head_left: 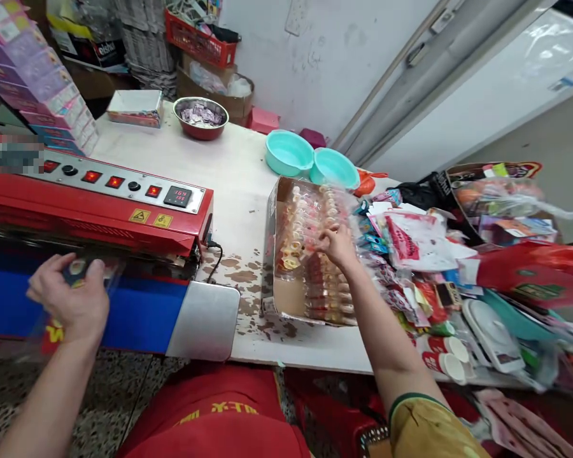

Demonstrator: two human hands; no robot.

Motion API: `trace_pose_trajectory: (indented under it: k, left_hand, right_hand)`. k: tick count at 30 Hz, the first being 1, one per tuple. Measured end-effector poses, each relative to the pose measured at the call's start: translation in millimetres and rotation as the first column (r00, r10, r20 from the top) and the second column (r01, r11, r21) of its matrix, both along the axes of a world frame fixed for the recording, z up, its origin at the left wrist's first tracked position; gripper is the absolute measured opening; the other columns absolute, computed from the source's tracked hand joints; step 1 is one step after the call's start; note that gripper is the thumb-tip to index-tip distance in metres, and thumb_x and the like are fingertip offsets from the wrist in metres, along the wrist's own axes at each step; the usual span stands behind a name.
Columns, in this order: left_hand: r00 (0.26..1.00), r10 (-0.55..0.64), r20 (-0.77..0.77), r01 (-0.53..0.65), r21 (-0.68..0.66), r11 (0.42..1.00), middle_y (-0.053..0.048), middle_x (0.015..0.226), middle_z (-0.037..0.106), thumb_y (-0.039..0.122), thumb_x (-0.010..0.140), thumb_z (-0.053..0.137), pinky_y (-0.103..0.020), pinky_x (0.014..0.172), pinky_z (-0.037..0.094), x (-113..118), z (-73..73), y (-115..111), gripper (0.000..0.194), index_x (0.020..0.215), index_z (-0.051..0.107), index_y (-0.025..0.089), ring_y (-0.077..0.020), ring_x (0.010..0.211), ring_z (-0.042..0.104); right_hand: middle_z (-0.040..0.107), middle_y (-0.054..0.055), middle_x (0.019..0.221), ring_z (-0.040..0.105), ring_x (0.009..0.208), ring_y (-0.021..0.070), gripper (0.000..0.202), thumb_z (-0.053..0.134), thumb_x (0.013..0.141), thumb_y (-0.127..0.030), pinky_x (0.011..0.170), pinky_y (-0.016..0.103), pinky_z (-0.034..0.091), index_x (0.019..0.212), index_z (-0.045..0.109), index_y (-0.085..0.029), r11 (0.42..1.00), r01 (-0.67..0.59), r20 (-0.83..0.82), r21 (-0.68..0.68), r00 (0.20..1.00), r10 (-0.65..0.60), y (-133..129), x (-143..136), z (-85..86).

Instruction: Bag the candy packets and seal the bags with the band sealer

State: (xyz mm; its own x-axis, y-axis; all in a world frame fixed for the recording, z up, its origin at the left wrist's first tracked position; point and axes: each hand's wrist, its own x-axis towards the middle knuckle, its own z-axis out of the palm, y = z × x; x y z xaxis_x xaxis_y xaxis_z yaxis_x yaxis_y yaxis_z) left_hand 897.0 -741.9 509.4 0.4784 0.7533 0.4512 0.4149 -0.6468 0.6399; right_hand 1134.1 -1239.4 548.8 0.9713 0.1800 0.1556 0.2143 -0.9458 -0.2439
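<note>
My left hand [74, 296] grips a clear plastic packet [52, 336] with red and yellow print, its upper edge close under the front of a red bag sealer [90, 213]. The blue conveyor belt [146, 312] runs beneath that hand. Over an open cardboard box [286, 298], my right hand [338, 247] reaches in with curled fingers. Rows of small yellowish and red pieces [300, 219] in clear plastic fill much of the box. What the right fingertips pinch, if anything, is too small to make out.
Behind the box stand two turquoise basins [289, 152]. A metal bowl [200, 119] of small sachets is farther back. Mixed packets [415, 238], paper cups [444, 366] and a white scale [494, 334] crowd the right side. Stacked boxes [38, 76] rise at the left.
</note>
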Motion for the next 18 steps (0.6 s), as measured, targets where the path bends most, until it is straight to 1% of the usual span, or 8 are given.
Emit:
trace_pose_trajectory:
  k: [2, 5, 8, 10, 12, 14, 16, 18]
  left_hand:
    - [0.994, -0.091, 0.058, 0.087, 0.075, 0.993, -0.009, 0.127, 0.057, 0.038, 0.078, 0.066, -0.052, 0.107, 0.029, -2.9, 0.3, -27.2, 0.031, 0.103, 0.061, 0.02, -0.03, 0.122, 0.048]
    - [0.96, -0.275, 0.059, 0.271, 0.065, 0.96, -0.011, 0.121, 0.06, 0.037, 0.082, 0.063, -0.046, 0.103, 0.037, -5.7, 6.0, -76.5, 0.026, 0.096, 0.065, 0.017, -0.028, 0.116, 0.053]
    - [0.869, -0.488, 0.075, 0.493, -0.058, 0.868, -0.01, 0.116, 0.063, 0.032, 0.085, 0.059, -0.04, 0.1, 0.041, -3.8, 21.6, -116.6, 0.02, 0.097, 0.065, 0.017, -0.0234, 0.11, 0.056]
    - [0.783, -0.607, 0.133, 0.621, -0.185, 0.761, -0.008, 0.113, 0.064, 0.03, 0.087, 0.057, -0.037, 0.099, 0.043, 2.6, 38.1, -133.9, 0.018, 0.099, 0.065, 0.019, -0.0207, 0.108, 0.058]
    - [0.69, -0.687, 0.225, 0.716, -0.35, 0.604, -0.007, 0.115, 0.064, 0.03, 0.086, 0.058, -0.035, 0.097, 0.046, 13.2, 58.2, -145.2, 0.023, 0.107, 0.064, 0.02, -0.0195, 0.107, 0.059]
    - [0.595, -0.709, 0.378, 0.771, -0.518, 0.371, -0.009, 0.123, 0.061, 0.032, 0.083, 0.063, -0.034, 0.095, 0.047, 26.1, 79.0, -153.0, 0.041, 0.122, 0.057, 0.021, -0.0204, 0.111, 0.058]
    - [0.525, -0.657, 0.541, 0.776, -0.621, 0.109, -0.011, 0.13, 0.058, 0.033, 0.077, 0.07, -0.033, 0.094, 0.049, 38.1, 96.4, -158.4, 0.058, 0.131, 0.051, 0.022, -0.0221, 0.114, 0.058]
    - [0.54, -0.574, 0.616, 0.723, -0.688, -0.058, -0.012, 0.119, 0.064, 0.034, 0.073, 0.074, -0.032, 0.086, 0.052, 46.3, 105.7, -161.2, 0.054, 0.122, 0.059, 0.018, -0.0221, 0.104, 0.063]
  right_hand:
    - [0.057, 0.015, 0.109, 0.047, 0.114, 0.0355, 0.023, 0.082, 0.064, -0.034, 0.097, 0.051, 0.038, 0.065, 0.066, -0.017, 0.997, -0.082, -0.054, 0.014, 0.995, 0.083, -4.3, 0.0, 3.0]
    - [0.066, 0.012, 0.105, 0.058, 0.107, 0.0282, 0.026, 0.076, 0.071, -0.038, 0.093, 0.044, 0.045, 0.062, 0.063, -0.018, 0.907, -0.2, -0.072, 0.37, 0.968, 0.242, 12.4, -23.1, 24.4]
    - [0.073, 0.007, 0.092, 0.068, 0.092, 0.0217, 0.018, 0.072, 0.078, -0.036, 0.084, 0.036, 0.053, 0.072, 0.068, -0.019, 0.712, -0.194, 0.053, 0.675, 0.975, 0.216, 32.8, -59.8, 70.3]
    - [0.075, 0.004, 0.09, 0.07, 0.087, 0.0208, 0.009, 0.074, 0.076, -0.03, 0.083, 0.036, 0.055, 0.079, 0.072, -0.021, 0.658, -0.228, 0.202, 0.718, 0.972, 0.117, 45.3, -83.3, 105.5]
    - [0.075, 0.002, 0.088, 0.071, 0.084, 0.0205, 0.008, 0.077, 0.074, -0.024, 0.082, 0.036, 0.058, 0.081, 0.073, -0.024, 0.627, -0.274, 0.27, 0.729, 0.957, 0.105, 59.3, -102.7, 133.8]
    - [0.075, 0.001, 0.085, 0.072, 0.08, 0.0199, 0.008, 0.077, 0.073, -0.021, 0.077, 0.034, 0.06, 0.079, 0.074, -0.024, 0.588, -0.311, 0.237, 0.747, 0.95, 0.202, 76.7, -117.3, 147.1]
    - [0.075, 0.002, 0.083, 0.072, 0.078, 0.0196, 0.004, 0.076, 0.075, -0.021, 0.072, 0.032, 0.061, 0.078, 0.074, -0.023, 0.556, -0.315, 0.122, 0.769, 0.926, 0.356, 96.4, -127.3, 142.9]
    - [0.076, 0.004, 0.083, 0.072, 0.077, 0.0202, 0.004, 0.075, 0.076, -0.025, 0.07, 0.032, 0.06, 0.076, 0.073, -0.021, 0.535, -0.281, -0.016, 0.797, 0.876, 0.483, 115.9, -133.0, 124.8]
